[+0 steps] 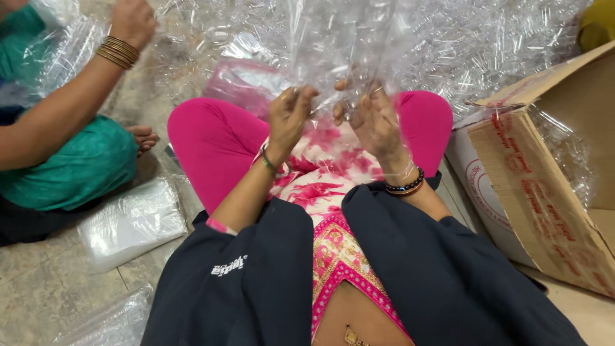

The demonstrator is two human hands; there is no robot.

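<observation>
Head view, near to far: left hand [288, 118] and right hand [375, 122] raised over pink-clad knees, fingers [296, 97] pinched shut on clear plastic bag [339, 45] held up between them; thin slippery film likely to slide free or crease if grip loosens; beyond, heap of clear plastic pieces [461, 45], cardboard box [544, 186] to right, co-worker's arm [96, 83] at left

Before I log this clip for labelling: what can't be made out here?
Head view:
- Clear bag: top cut off by the frame edge; contents unclear through glare.
- Left hand and right hand: fingertips veiled by the plastic.
- Cardboard box: inside hidden by its flap.
</observation>
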